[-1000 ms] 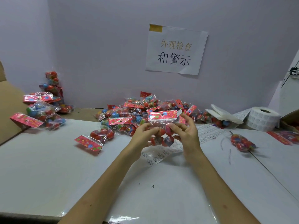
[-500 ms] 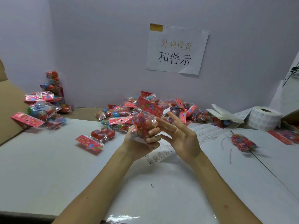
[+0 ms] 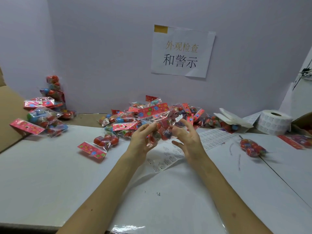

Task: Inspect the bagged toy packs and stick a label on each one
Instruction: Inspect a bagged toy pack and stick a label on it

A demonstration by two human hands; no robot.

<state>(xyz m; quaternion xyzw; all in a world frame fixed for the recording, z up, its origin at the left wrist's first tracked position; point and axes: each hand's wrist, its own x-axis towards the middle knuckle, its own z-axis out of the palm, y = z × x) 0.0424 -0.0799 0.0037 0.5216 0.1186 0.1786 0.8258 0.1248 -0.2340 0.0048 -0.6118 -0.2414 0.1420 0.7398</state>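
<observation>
Left hand (image 3: 140,141) grips the toy pack (image 3: 162,128), now levelled; right hand (image 3: 189,141), fingers spread, closes in from three o'clock. Label (image 3: 179,118) rides its fingertip; sticking appears imminent.

Toy pack (image 3: 161,127): lower left hidden by left hand (image 3: 141,141); contents blurred; cannot tell whether right hand (image 3: 187,141) grips it.
Label (image 3: 179,118), just right of pack: print unreadable.
Label sheet (image 3: 168,157), below pack: text too small, partly covered by hands.
Cardboard box (image 3: 303,122), far right of pack: cut off at view's edge.
Loose pack (image 3: 251,147), right of pack: blurred.
</observation>
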